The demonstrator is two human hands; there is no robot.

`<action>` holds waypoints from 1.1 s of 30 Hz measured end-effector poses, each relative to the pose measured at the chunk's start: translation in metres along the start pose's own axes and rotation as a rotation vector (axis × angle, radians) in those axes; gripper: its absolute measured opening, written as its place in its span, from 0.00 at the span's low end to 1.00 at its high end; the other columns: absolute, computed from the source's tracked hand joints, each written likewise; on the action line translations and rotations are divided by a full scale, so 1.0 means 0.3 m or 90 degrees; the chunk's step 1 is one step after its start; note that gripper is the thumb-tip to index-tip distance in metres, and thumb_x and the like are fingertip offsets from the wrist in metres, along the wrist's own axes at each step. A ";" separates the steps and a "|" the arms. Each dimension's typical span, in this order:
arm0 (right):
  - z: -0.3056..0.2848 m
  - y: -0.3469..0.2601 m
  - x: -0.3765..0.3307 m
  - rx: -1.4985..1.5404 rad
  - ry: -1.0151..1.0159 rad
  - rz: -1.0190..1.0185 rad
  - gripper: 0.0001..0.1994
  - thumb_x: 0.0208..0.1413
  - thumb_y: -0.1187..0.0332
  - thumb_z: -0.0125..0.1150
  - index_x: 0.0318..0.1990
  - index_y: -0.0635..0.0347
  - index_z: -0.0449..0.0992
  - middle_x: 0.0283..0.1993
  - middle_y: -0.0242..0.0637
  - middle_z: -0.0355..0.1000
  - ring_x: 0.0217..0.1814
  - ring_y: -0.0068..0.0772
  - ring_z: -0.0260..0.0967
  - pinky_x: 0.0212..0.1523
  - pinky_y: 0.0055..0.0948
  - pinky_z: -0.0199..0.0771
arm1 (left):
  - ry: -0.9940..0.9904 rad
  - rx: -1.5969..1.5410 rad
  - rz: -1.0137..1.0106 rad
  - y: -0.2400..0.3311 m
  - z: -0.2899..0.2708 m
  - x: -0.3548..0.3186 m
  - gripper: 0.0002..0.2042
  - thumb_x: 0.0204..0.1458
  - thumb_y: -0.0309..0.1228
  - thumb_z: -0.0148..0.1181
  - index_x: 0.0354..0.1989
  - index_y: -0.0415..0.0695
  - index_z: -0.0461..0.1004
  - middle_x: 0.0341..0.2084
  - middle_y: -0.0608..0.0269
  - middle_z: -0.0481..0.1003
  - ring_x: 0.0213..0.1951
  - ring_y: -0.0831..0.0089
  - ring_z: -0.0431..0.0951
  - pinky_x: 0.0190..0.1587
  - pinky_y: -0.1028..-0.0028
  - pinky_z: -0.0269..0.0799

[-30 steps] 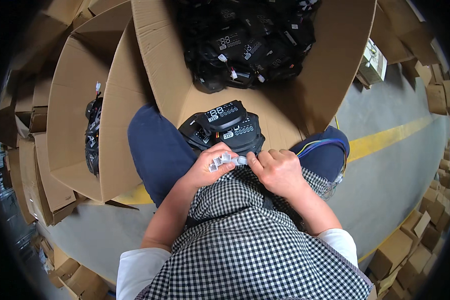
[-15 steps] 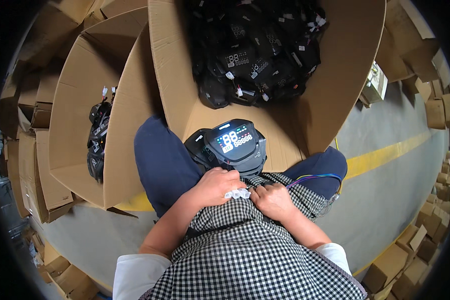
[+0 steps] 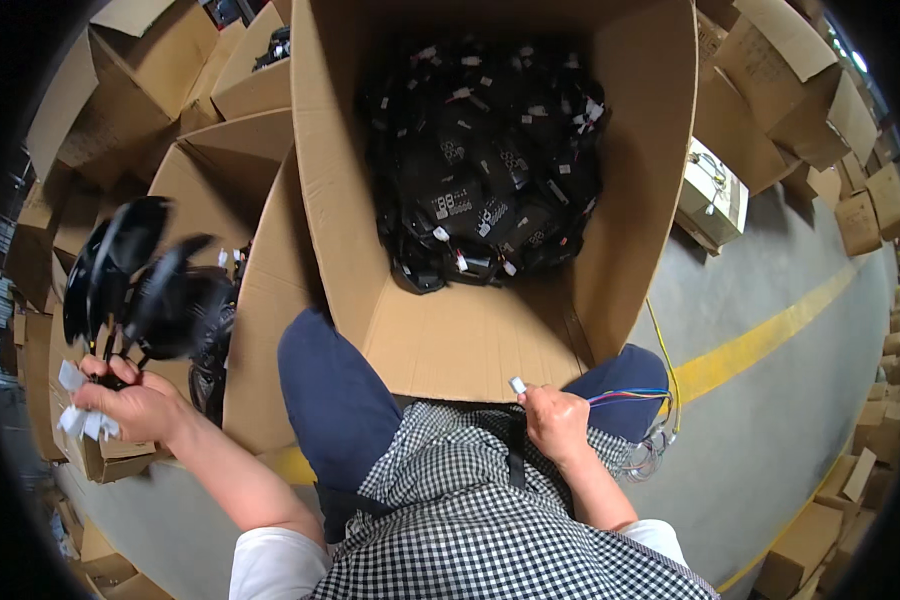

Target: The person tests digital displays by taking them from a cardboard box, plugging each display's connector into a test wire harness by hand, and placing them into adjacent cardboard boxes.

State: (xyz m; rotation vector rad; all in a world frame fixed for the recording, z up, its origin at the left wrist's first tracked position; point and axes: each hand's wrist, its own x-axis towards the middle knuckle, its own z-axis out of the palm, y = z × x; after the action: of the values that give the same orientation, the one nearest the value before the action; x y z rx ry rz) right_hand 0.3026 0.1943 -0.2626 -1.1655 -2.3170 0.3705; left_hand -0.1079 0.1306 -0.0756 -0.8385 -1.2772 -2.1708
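At the far left my left hand is closed on the cables of several black display units. The units fan out above my fingers, smeared by motion, over the left cardboard box. White plugs stick out below my fist. Over my right thigh my right hand pinches a white connector, from which a bundle of coloured wires runs right. Ahead of my knees a large open carton holds a heap of similar black display units, their cables ending in white plugs.
The left cardboard box has more black units inside. A white device with wires stands right of the carton. A yellow cable hangs by my right knee. Stacked cardboard boxes line the sides.
My left hand has swung from my lap to the far left, taking the display units along. The lit screen is gone from my lap. My right hand now holds the connector by itself.
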 end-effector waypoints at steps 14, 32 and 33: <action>-0.261 0.406 0.356 -0.175 0.328 0.155 0.04 0.52 0.72 0.62 0.34 0.61 0.78 0.68 0.55 0.55 0.65 0.52 0.60 0.61 0.40 0.61 | -0.653 0.808 -0.248 -0.330 -0.272 -0.041 0.45 0.41 0.46 0.72 0.66 0.39 0.57 0.66 0.38 0.51 0.64 0.51 0.61 0.64 0.60 0.58; -0.052 0.392 0.053 -0.078 0.357 0.200 0.12 0.49 0.81 0.56 0.41 0.61 0.76 0.53 0.52 0.69 0.48 0.57 0.71 0.45 0.42 0.74 | -0.544 0.334 -0.164 -0.337 -0.167 -0.805 0.14 0.57 0.31 0.53 0.46 0.34 0.73 0.37 0.40 0.78 0.43 0.47 0.78 0.44 0.58 0.73; -0.038 0.343 -0.012 -0.003 0.396 0.207 0.12 0.48 0.81 0.56 0.42 0.61 0.76 0.55 0.53 0.68 0.49 0.58 0.70 0.46 0.42 0.74 | -0.509 0.364 -0.196 -0.257 -0.208 -0.839 0.15 0.56 0.29 0.53 0.49 0.34 0.72 0.39 0.41 0.78 0.44 0.48 0.79 0.45 0.60 0.73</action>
State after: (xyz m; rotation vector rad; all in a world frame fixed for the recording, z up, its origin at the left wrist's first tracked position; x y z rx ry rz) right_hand 0.3791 0.2527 -0.3010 -1.4201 -1.5994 0.0891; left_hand -0.0007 0.1340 -0.3240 -1.3694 -2.3926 -1.5129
